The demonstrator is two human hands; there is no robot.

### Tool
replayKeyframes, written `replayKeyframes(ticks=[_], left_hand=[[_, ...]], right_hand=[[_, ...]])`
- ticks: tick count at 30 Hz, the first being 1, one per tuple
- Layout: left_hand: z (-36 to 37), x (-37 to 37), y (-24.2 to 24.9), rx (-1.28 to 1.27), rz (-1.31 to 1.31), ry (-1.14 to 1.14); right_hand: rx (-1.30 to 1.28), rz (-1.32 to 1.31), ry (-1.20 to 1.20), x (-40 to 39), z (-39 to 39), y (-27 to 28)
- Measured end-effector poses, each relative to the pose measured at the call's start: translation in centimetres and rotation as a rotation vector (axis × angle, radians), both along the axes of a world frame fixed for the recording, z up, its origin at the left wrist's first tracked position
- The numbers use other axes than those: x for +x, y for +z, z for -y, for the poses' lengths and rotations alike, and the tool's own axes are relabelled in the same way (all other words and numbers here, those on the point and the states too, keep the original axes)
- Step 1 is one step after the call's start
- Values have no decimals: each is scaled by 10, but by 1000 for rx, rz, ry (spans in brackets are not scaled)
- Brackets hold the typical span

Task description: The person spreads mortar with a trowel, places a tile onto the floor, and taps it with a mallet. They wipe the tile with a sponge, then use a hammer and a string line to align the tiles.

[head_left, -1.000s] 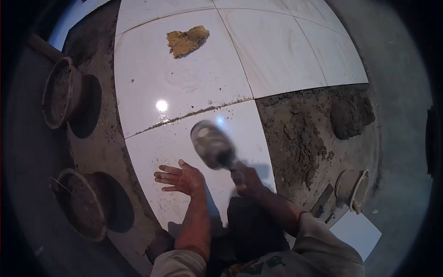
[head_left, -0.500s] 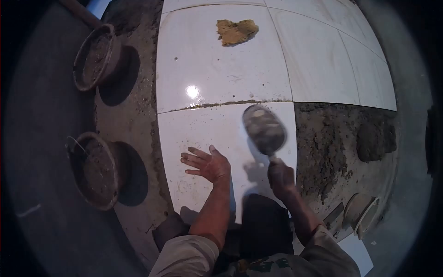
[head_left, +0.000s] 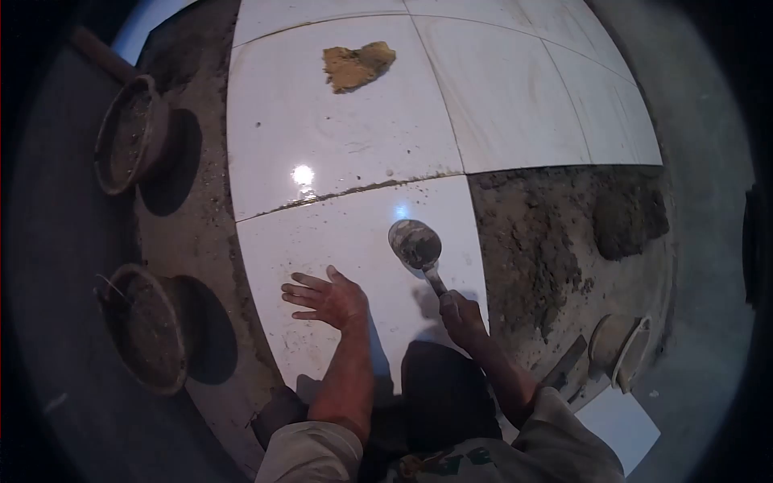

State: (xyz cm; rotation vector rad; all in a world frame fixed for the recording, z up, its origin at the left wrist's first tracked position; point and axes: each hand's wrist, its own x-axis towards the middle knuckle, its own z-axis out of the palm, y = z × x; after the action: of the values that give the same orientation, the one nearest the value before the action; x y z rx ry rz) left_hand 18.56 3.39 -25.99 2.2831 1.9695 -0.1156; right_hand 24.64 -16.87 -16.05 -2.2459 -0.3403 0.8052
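Mallet (head_left: 415, 244) is gripped in the right hand (head_left: 462, 316) over white tile (head_left: 322, 241), near the spread-open left hand (head_left: 334, 302).

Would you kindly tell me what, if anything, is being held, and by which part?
The right hand holds a mallet-like tool by its handle. The left hand, fingers spread over the white tile, holds nothing.

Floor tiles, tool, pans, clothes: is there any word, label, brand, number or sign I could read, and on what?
None readable on the floor tiles, tool or pans.
Green marks on the clothing: too blurred to tell whether they are letters.
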Motion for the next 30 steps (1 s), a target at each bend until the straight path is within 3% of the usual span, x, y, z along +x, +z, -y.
replayKeyframes(ticks=[2,5,8,10,13,17,19,22,23,27,30], left_hand=[[0,0,-2,8,-10,-15],[1,0,-2,3,-26,-14],[0,0,-3,-1,-24,-3],[-1,-1,-6,-11,34,23],[4,-17,-8,35,-61,-4],[0,-1,-10,29,-19,5],[1,-4,-7,16,-22,7],[1,-2,-10,18,-8,11],[0,-2,-11,28,7,13],[3,-4,-10,23,19,17],[6,-12,-12,83,-74,46]], right_hand=[[63,-133,-91,7,1,38],[335,-28,-164,1,11,45],[40,453,181,-6,30,-41],[-42,108,-5,-7,22,-41],[75,150,37,0,10,-15],[-9,107,45,0,15,3],[92,11,-85,1,6,27],[237,-16,-77,-7,2,46],[239,-17,-76,-10,2,36],[-236,31,161,-12,-1,-31],[-148,164,205,-9,-2,-20]])
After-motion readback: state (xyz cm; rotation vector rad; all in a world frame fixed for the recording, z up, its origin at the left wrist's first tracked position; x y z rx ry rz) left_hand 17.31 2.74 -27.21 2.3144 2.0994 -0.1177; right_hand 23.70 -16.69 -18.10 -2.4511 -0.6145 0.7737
